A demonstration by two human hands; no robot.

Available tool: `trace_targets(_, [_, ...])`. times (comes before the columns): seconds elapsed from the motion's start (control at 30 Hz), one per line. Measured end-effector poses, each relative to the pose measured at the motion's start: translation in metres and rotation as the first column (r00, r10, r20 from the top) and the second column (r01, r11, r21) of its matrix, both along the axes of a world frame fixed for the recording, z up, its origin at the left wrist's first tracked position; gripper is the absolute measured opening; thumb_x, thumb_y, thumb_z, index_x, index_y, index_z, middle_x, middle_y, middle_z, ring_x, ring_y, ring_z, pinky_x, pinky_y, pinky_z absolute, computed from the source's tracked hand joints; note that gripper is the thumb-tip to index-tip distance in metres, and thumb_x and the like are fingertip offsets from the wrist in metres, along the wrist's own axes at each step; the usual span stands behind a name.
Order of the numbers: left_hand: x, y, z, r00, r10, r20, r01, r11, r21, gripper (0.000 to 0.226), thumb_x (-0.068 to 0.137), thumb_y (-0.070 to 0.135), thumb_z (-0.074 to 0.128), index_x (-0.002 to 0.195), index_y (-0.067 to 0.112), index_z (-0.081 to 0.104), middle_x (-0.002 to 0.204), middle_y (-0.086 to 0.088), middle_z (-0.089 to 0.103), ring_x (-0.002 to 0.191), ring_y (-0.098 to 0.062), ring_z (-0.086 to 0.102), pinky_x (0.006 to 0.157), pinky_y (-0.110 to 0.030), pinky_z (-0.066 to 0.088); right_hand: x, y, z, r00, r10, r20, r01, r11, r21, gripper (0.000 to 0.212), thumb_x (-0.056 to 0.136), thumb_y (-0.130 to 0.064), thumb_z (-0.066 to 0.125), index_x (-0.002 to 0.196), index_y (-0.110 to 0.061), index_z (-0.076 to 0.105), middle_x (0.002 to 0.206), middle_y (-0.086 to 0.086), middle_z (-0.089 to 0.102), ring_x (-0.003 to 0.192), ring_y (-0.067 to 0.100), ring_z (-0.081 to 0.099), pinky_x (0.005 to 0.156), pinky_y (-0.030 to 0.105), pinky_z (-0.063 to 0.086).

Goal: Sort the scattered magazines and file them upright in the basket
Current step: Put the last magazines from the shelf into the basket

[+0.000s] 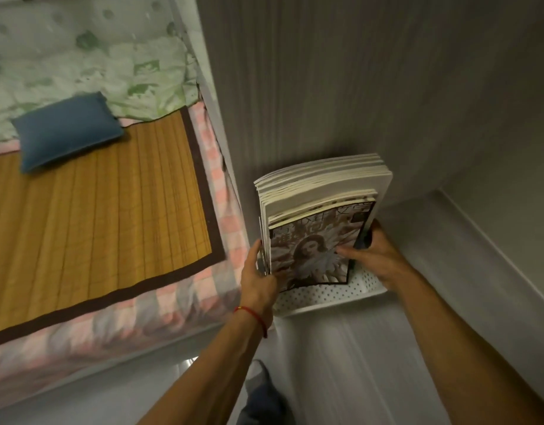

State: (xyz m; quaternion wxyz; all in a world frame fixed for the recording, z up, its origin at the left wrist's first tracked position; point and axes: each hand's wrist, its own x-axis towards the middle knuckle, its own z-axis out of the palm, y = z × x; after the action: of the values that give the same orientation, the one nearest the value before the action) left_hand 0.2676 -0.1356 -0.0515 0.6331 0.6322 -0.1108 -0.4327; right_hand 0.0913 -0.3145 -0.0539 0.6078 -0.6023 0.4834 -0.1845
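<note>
Magazines (321, 191) stand upright in a white perforated basket (323, 297) on the floor against the wall, beside a bed (96, 210). A person's left hand (258, 279) grips the stack's left edge while the right hand (372, 253) pinches the right edge of the front magazine (313, 250), thumb on its cover. Spines run vertically, both hands equally near; straightening the stack looks like the step in hand.

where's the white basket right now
In the head view, the white perforated basket sits on the floor lower right of centre, against the wall beside the bed, holding upright magazines.
</note>
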Motion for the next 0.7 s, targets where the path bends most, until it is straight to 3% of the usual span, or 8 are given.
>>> trace_targets(0.07, [0.007,-0.001,-0.001,0.999,0.035,0.003,-0.035,0.999,0.008,0.081,0.08,0.005,0.078,0.143,0.039,0.041,0.123,0.013,0.058,0.101,-0.004,0.061,0.075,-0.026,0.062,0.012,-0.008,0.001,1.0,0.021,-0.022,-0.021,1.0,-0.002,0.083,0.064,-0.018,0.092,0.131,-0.035,0.047,0.118,-0.016,0.064,0.107,0.0,0.06,0.079,0.02,0.049])
trace_targets(0.2, [0.017,-0.004,-0.003,0.992,0.111,-0.06,-0.11,0.994,0.013,0.086,0.082,0.0,0.074,0.149,0.029,0.029,0.132,0.01,0.05,0.118,-0.017,0.058,0.103,-0.048,0.051,0.029,-0.026,0.002,0.995,0.058,-0.076,-0.062,0.997,-0.047,0.083,0.065,-0.009,0.089,0.128,-0.036,0.044,0.114,-0.02,0.061,0.102,-0.006,0.056,0.082,0.02,0.046])
trace_targets(0.27, [0.018,-0.005,-0.005,0.989,0.134,-0.068,-0.135,0.991,-0.011,0.08,0.083,-0.008,0.07,0.147,0.024,0.035,0.136,0.005,0.055,0.121,-0.022,0.06,0.102,-0.051,0.052,0.035,-0.033,0.001,0.992,0.077,-0.101,-0.085,0.994,-0.07,0.082,0.066,-0.006,0.087,0.13,-0.031,0.042,0.117,-0.013,0.06,0.105,-0.001,0.056,0.088,0.025,0.045])
trace_targets(0.37, [0.018,-0.005,-0.007,0.988,0.15,-0.048,-0.152,0.987,-0.046,0.074,0.081,-0.016,0.065,0.138,0.026,0.045,0.131,0.001,0.062,0.112,-0.015,0.067,0.096,-0.047,0.057,0.041,-0.039,0.005,0.985,0.135,-0.107,-0.143,0.987,-0.073,0.082,0.07,-0.002,0.083,0.137,-0.022,0.042,0.124,-0.005,0.059,0.114,0.011,0.056,0.094,0.027,0.043])
trace_targets(0.47, [0.019,0.001,-0.009,0.992,0.125,-0.023,-0.126,0.991,-0.051,0.072,0.083,-0.015,0.064,0.13,0.036,0.048,0.132,0.007,0.06,0.116,-0.012,0.064,0.096,-0.045,0.057,0.038,-0.04,0.014,0.974,0.18,-0.139,-0.19,0.979,-0.068,0.075,0.076,-0.004,0.077,0.138,-0.023,0.041,0.129,-0.003,0.058,0.118,0.016,0.054,0.086,0.027,0.045])
trace_targets(0.53, [0.016,0.006,-0.008,0.996,0.081,0.041,-0.078,0.995,-0.055,0.071,0.087,-0.01,0.06,0.137,0.037,0.043,0.136,0.013,0.054,0.126,-0.012,0.055,0.104,-0.046,0.051,0.033,-0.035,0.018,0.971,0.188,-0.149,-0.2,0.978,-0.066,0.073,0.08,-0.01,0.075,0.141,-0.027,0.038,0.135,-0.004,0.054,0.125,0.016,0.051,0.091,0.028,0.044])
trace_targets(0.63, [0.007,0.008,-0.007,0.988,0.051,0.145,-0.052,0.999,0.004,0.065,0.099,0.007,0.05,0.154,0.03,0.023,0.16,0.006,0.03,0.147,-0.018,0.031,0.119,-0.047,0.034,0.023,-0.016,0.015,0.986,0.044,-0.158,-0.066,0.989,-0.134,0.082,0.085,-0.025,0.075,0.151,-0.026,0.026,0.148,-0.002,0.044,0.133,0.015,0.043,0.098,0.023,0.042])
trace_targets(0.7, [0.0,0.008,-0.007,0.973,0.025,0.229,-0.036,0.998,0.046,0.058,0.105,0.026,0.039,0.157,0.03,0.013,0.162,0.011,0.018,0.151,-0.014,0.021,0.121,-0.029,0.028,0.019,0.002,0.01,0.964,0.0,-0.264,-0.07,0.964,-0.255,0.089,0.084,-0.035,0.073,0.154,-0.032,0.018,0.155,-0.002,0.037,0.139,0.023,0.039,0.108,0.037,0.041])
